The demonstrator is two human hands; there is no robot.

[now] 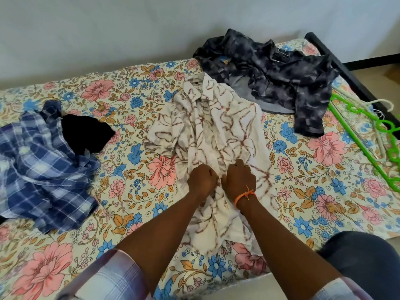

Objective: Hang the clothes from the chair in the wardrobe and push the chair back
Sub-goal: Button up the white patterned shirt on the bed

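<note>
Head view, looking down on a bed with a floral bedsheet [134, 118] in pink, blue and tan on cream. White-and-brown patterned shirt [216, 126] lies crumpled in the middle of the bed, collar at the far end, hem toward the near edge. Both hands are on its lower middle part, side by side, almost touching. Left hand [202, 180] is a fist, fingers curled into the shirt fabric, gripping a bunch of it. Right hand [239, 179] is likewise curled, knuckles up, gripping the shirt fabric just right of the left hand. Orange thread bracelet [245, 195] on the right wrist. Both forearms come in from the near edge, rolled plaid sleeves at the bottom of frame.

Left side of bed: blue plaid shirt [43, 165] in a heap, a black garment [86, 133] lying against its far right edge. Far right: dark blue-grey mottled shirt [279, 79] crumpled, its near left edge touching or overlapping the white shirt near the collar. Right edge of bed: green plastic hanger [368, 146] flat on the sheet, with a white hanger [383, 103] lying across or under it; cannot tell which is on top. Dark bed frame [337, 61] shows at the far right corner. Pale wall [129, 29] behind the bed. Chair and wardrobe not in view.
</note>
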